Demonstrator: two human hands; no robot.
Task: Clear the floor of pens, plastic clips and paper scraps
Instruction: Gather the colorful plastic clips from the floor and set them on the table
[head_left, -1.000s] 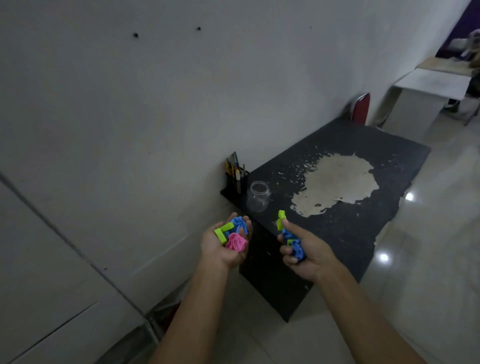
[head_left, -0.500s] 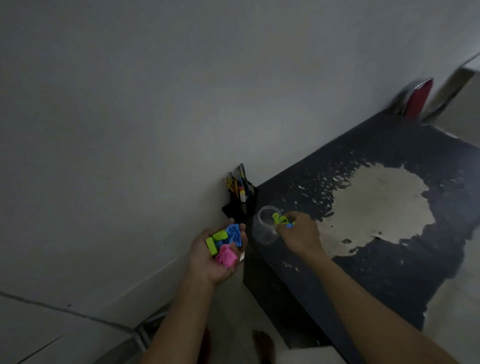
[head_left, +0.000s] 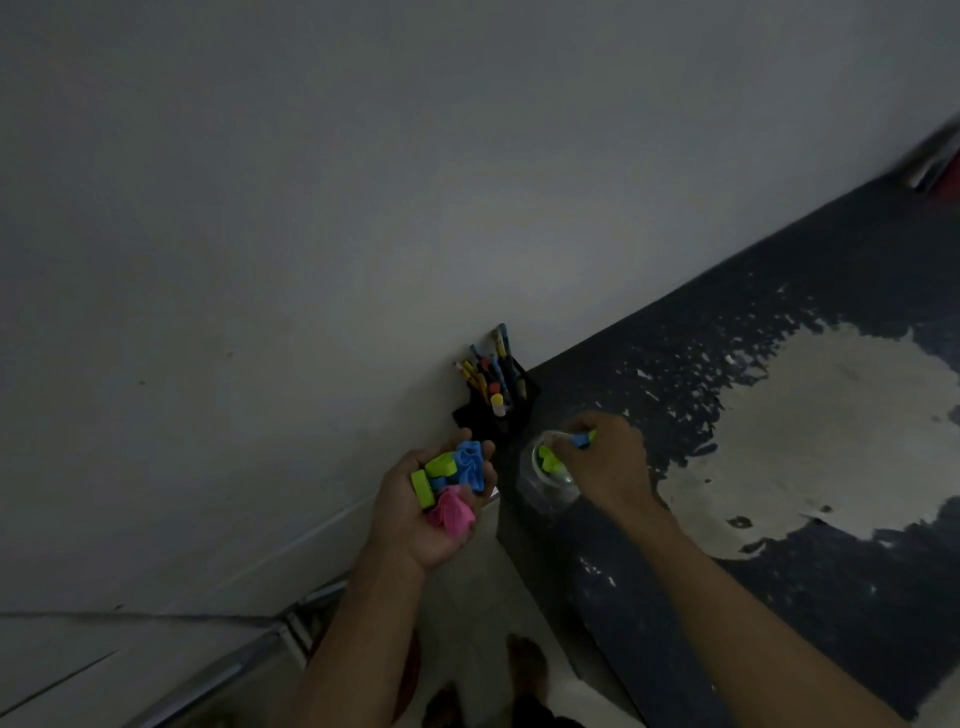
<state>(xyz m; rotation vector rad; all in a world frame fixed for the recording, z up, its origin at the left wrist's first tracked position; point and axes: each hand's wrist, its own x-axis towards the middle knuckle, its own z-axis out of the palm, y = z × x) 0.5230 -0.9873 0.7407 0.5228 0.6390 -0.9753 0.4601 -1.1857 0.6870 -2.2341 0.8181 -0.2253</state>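
My left hand (head_left: 423, 512) is cupped palm up beside the table's corner and holds several plastic clips (head_left: 451, 475), green, blue and pink. My right hand (head_left: 605, 470) is over the mouth of a small clear jar (head_left: 545, 486) on the black table (head_left: 779, 364). Its fingers pinch a blue and green clip (head_left: 583, 440) at the jar's rim. A green clip (head_left: 549, 460) lies inside the jar.
A black holder full of pens and pencils (head_left: 493, 387) stands at the table's corner against the grey wall. The tabletop has a large worn pale patch (head_left: 831, 431). My feet (head_left: 524, 670) stand on the tiled floor below. A red object (head_left: 948, 174) sits at the far table end.
My right hand went from in front of my chest to the jar and now holds fewer clips, with a green one inside the jar. The view closed in on the table. My left hand barely moved.
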